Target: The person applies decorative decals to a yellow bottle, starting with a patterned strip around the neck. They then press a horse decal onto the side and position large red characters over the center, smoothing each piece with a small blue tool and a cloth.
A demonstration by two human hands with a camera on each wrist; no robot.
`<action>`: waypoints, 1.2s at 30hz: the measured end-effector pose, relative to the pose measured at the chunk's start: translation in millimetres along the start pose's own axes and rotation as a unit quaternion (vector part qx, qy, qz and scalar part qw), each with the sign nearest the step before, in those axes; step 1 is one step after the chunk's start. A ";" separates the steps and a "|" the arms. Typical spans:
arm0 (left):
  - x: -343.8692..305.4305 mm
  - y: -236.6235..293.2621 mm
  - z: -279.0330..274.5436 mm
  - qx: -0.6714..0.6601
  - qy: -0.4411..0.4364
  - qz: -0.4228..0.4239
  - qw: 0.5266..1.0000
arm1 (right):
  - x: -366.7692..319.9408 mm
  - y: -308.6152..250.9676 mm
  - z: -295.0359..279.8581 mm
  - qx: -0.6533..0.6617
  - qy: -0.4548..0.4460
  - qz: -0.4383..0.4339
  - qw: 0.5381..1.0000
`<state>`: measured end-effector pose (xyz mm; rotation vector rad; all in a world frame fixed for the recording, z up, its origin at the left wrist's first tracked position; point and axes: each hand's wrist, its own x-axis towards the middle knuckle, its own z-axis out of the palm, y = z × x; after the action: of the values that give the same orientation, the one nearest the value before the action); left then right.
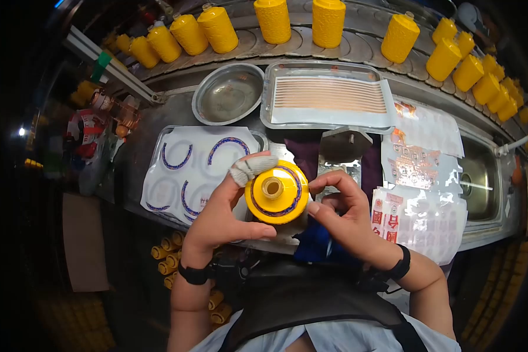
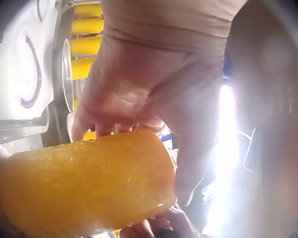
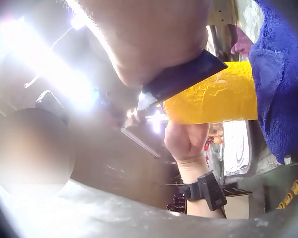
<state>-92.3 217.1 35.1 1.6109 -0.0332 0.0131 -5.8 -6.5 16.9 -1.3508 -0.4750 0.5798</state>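
Note:
A yellow bottle [image 1: 264, 202] with a pale open neck faces the head camera, a dark blue patterned ring strip lying around its shoulder. The left hand [image 1: 220, 214] grips its left side, thumb below and cloth-covered fingers [image 1: 253, 169] above. At the bottle's right edge the right hand [image 1: 349, 220] touches the rim with bent index finger and thumb. In the left wrist view the bottle's yellow side [image 2: 89, 183] lies under the left hand [image 2: 154, 94]. The right wrist view shows the raised-pattern bottle wall [image 3: 213, 96], with the left hand [image 3: 186, 141] beyond it.
Behind stand a round metal bowl [image 1: 229, 94] and a tray [image 1: 266, 111] of striped strips. A left tray sheet [image 1: 202, 152] carries curved blue strips. Printed sheets [image 1: 419, 205] lie right, beside a sink [image 1: 481, 193]. Yellow bottles [image 1: 328, 23] line a conveyor; a blue cloth [image 1: 320, 243] lies near the front edge.

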 end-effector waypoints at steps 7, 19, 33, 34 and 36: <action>-6.0 -6.9 21.0 -0.040 0.104 -0.020 0.994 | 19.3 6.9 4.0 0.069 -0.011 0.015 0.997; -6.3 -7.8 23.5 -0.033 0.108 -0.022 0.993 | 14.3 1.2 1.8 -0.051 -0.027 -0.015 0.998; -5.5 -8.8 19.0 -0.009 0.106 -0.025 0.994 | 13.8 -0.2 8.0 -0.154 0.005 -0.077 0.985; -4.3 -7.6 18.3 -0.015 0.105 -0.029 0.994 | 14.4 -1.3 7.6 -0.146 0.003 -0.058 0.988; -4.2 -4.8 19.1 -0.009 0.106 -0.034 0.994 | 13.6 -3.4 7.4 -0.134 0.000 -0.023 0.991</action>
<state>-96.5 198.2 29.4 1.5842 0.1855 0.1306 0.5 7.4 21.3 -1.5917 -0.5976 0.4895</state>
